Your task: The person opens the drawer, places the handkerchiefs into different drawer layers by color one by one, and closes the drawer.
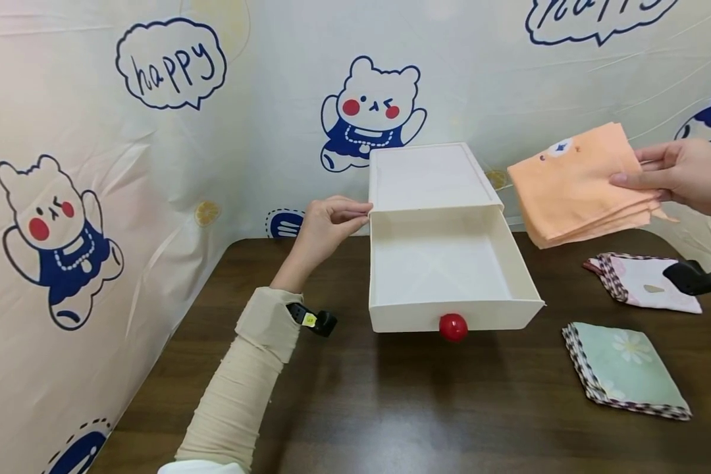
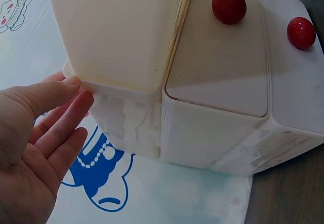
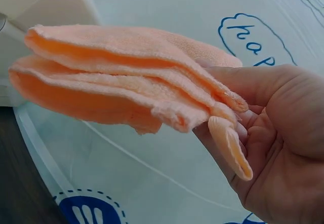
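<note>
A white drawer cabinet (image 1: 429,174) stands on the table with its top drawer (image 1: 403,318) pulled out. The drawer has a red round knob (image 1: 453,327), and its visible floor is bare. My left hand (image 1: 330,227) pinches the cabinet's front left edge, thumb in front and forefinger behind, as the left wrist view shows. To the right of the drawer and above the table, my right hand (image 1: 690,176) grips a folded orange towel (image 1: 580,184) by one end. Its layered folds and a small loop show in the right wrist view.
On the right of the table (image 1: 480,421) lie a folded green towel (image 1: 628,368) with a checked edge and a folded white-pink towel (image 1: 652,283). Two lower drawers with red knobs (image 2: 229,7) appear in the left wrist view. A printed curtain (image 1: 272,99) hangs behind.
</note>
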A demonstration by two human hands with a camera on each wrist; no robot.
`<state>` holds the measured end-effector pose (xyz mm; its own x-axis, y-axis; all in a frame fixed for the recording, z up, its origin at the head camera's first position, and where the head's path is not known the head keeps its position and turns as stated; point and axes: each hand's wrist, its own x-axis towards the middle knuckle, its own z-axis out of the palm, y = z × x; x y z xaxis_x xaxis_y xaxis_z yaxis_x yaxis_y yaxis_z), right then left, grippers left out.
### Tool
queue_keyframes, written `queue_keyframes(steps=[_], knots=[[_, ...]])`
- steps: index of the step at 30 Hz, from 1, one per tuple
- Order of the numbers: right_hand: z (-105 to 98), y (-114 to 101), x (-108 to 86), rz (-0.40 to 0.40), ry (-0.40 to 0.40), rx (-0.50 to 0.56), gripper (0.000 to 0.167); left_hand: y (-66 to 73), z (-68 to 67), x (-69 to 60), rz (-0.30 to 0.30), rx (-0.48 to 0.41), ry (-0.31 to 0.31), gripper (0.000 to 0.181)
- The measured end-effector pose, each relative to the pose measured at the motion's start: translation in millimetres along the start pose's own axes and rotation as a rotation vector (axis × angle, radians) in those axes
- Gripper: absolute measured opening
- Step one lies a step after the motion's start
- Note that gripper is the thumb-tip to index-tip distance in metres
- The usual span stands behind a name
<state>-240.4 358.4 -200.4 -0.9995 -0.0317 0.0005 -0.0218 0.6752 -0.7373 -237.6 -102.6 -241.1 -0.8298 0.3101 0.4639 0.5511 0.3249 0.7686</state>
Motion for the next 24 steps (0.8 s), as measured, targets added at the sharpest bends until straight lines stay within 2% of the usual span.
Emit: queue_keyframes(steps=[4, 8, 9, 11, 12, 18, 24], knots=[[-5, -7, -2.8, -0.014, 0.009, 0.005, 0.062, -0.4, -0.2, 0.3, 0.002, -0.002, 0.0, 0.023], [-9, -13, -5.6, -0.022, 0.028, 0.029, 0.047, -0.1, -0.3, 0.3, 0.003, -0.002, -0.001, 0.023], [-10, -15, -6.7, -0.023, 0.034, 0.041, 0.038, -0.1, -0.4, 0.3, 0.003, -0.001, -0.002, 0.023], [-11, -18, -8.3, -0.032, 0.044, 0.036, 0.036, 0.0, -0.5, 0.2, 0.005, 0.003, -0.004, 0.023], [-11, -20, -9.0, -0.039, 0.047, 0.034, 0.04, 0.0, -0.5, 0.1, 0.005, 0.004, -0.004, 0.023], [-12, -29, -13.9, -0.07, 0.062, 0.012, 0.037, -0.9, -0.2, 0.6, 0.001, 0.004, -0.006, 0.023], [-12, -39, -18.0, -0.082, 0.053, -0.065, 0.049, 0.3, 0.1, 0.2, 0.001, 0.001, -0.006, 0.023]])
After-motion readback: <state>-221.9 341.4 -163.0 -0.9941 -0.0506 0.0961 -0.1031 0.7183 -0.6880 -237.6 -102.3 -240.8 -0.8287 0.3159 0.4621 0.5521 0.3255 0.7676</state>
